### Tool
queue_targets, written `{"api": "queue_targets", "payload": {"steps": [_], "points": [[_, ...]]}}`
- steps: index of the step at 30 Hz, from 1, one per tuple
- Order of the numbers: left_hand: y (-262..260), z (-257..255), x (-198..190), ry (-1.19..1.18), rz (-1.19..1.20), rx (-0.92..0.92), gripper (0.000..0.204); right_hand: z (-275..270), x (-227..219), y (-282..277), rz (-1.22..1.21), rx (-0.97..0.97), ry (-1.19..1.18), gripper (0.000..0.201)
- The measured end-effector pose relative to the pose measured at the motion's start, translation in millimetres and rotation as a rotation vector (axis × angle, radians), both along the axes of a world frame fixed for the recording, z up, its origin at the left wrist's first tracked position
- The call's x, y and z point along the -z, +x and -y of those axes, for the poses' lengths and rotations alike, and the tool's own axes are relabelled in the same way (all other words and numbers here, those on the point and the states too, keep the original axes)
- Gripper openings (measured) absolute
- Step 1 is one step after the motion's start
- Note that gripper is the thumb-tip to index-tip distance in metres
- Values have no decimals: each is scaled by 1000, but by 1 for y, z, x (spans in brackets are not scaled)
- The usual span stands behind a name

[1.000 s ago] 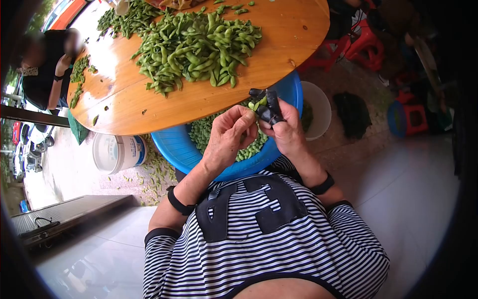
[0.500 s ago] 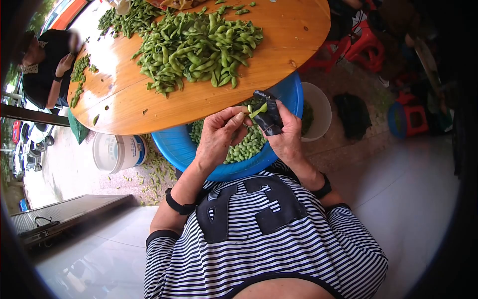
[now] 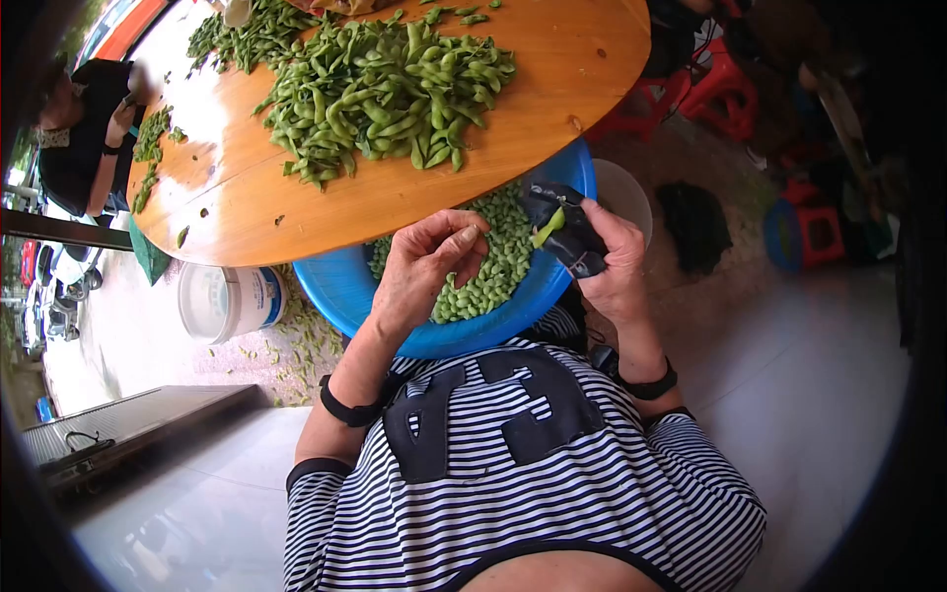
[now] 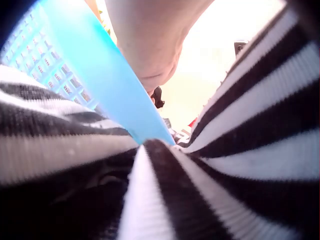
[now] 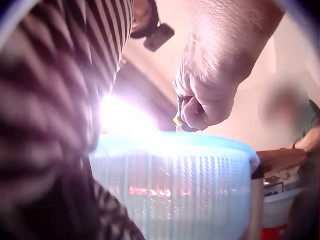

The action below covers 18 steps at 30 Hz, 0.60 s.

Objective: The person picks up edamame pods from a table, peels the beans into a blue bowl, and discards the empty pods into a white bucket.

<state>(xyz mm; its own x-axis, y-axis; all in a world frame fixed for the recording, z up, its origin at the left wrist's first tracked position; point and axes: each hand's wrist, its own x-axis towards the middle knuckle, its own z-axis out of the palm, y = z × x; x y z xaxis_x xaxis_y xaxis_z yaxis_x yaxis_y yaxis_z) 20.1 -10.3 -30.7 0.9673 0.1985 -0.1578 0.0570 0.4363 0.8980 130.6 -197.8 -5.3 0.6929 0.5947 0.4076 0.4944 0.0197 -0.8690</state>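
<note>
My left hand [image 3: 424,261] is over a blue basin [image 3: 340,316] of shelled green beans [image 3: 488,266]. Its fingers are curled, with the thumb against the forefinger; nothing shows between them. To the right, above the basin's rim, my right hand [image 3: 619,252] pinches a green soybean pod [image 3: 549,228]. Black wrapping [image 3: 577,247] covers fingers of that hand. The right wrist view shows the right hand [image 5: 207,102] bent over the basin [image 5: 200,190], a yellow-green bit of pod [image 5: 177,120] at its fingers. In the left wrist view a forearm [image 4: 150,40] passes the basin's latticed side [image 4: 45,60].
A large heap of pods [image 3: 385,99] lies on the wooden table [image 3: 552,128], which overhangs the basin. White buckets stand left [image 3: 209,301] and right [image 3: 626,192] of it. Red stools [image 3: 725,89] are at the back right. Another person [image 3: 89,138] sits at the table's left.
The hands have drawn apart: the right has moved right with the pod, and the left has shifted slightly left. A bean seen at the left fingertips half a second ago no longer shows.
</note>
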Motion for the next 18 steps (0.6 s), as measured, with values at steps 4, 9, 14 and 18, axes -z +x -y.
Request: {"api": "queue_targets", "payload": {"steps": [4, 9, 14, 18], "points": [[1, -1, -3, 21, -70, 54, 15, -10, 10, 10, 123, 83, -213, 26], [1, 1, -3, -33, -33, 33, 15, -1, -5, 13, -128, 229, -63, 21], [3, 0, -6, -68, -54, 83, 17, 63, 25, 69, 384, 671, -760, 32], [3, 3, -6, -106, -72, 106, 17, 55, 7, 56, 328, 618, -518, 30]]}}
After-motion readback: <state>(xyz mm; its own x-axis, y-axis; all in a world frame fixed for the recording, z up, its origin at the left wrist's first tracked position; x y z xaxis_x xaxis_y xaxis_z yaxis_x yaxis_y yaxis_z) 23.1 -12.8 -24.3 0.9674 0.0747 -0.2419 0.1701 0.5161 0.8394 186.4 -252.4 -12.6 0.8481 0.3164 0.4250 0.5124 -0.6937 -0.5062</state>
